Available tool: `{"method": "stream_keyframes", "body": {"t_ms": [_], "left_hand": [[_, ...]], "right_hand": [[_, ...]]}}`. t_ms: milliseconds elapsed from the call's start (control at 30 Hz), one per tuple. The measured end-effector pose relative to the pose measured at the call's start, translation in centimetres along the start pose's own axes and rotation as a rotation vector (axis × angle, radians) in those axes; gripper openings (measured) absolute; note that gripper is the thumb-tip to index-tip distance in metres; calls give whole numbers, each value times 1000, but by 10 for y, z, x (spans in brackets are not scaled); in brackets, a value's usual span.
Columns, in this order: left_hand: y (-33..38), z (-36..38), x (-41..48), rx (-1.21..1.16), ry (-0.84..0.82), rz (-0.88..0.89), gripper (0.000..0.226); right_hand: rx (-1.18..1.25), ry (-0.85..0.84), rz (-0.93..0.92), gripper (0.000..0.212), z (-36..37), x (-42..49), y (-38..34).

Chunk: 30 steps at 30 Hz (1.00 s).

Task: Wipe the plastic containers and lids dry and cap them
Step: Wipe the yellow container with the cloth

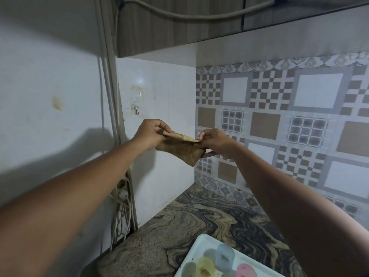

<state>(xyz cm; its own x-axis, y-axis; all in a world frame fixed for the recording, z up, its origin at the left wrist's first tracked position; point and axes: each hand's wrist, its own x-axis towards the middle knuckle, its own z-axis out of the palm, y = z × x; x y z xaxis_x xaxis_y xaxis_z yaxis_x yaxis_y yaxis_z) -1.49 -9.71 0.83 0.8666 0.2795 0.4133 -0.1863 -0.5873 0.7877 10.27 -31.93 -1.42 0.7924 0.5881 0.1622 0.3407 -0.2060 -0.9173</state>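
Far left, a bundle of white cables (121, 212) hangs down the plain wall beside the left edge of the table (191, 220), whose top is a swirled brown-and-black stone pattern. Above it, on the white wall panel, a small metal hook (136, 109) sits on a clear adhesive pad.

Both arms are raised well above the table, toward the corner where the walls meet. The left hand (150, 134) pinches the left end of a brown cloth (180, 149) between thumb and fingers, its grip closed on the folded upper edge. The cloth stretches taut between the 2 hands, with a loose corner drooping below. The right hand (214, 142) closes its grip on the right end of the same cloth, thumb on top and fingers beneath.

Behind the right hand, the back wall carries patterned tiles (279, 108) in grey, brown and white squares. A wooden cabinet (179, 27) hangs overhead, with a cord looping across its face.

At the near edge of the table, right of centre, stands a white tray (196, 248). In it lie small plastic lids or containers, which of the 2 cannot be told: 1 pale green (189, 268), 1 yellow (205, 267), 1 light blue (225, 256) and 1 pink (246, 270), close together and partly cut off by the frame edge.
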Motion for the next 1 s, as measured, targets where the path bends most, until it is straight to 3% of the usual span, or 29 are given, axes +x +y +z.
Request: {"method": "stream_keyframes", "body": {"t_ms": [267, 433, 567, 700, 867, 1000], "left_hand": [[5, 37, -4, -24, -37, 14, 37], [10, 46, 1, -7, -99, -29, 14], [7, 52, 6, 35, -228, -89, 22], [12, 66, 2, 101, -250, -19, 25], [6, 78, -3, 90, -260, -24, 28], [0, 100, -14, 135, -313, -11, 24]], "right_hand": [[-29, -236, 153, 31, -18, -33, 15], [12, -158, 178, 16, -24, -39, 23], [-12, -227, 187, 35, -19, -41, 19], [-27, -195, 142, 22, -6, -41, 29], [144, -138, 180, 11, 2, -53, 48], [164, -129, 179, 20, 13, -69, 72]]}}
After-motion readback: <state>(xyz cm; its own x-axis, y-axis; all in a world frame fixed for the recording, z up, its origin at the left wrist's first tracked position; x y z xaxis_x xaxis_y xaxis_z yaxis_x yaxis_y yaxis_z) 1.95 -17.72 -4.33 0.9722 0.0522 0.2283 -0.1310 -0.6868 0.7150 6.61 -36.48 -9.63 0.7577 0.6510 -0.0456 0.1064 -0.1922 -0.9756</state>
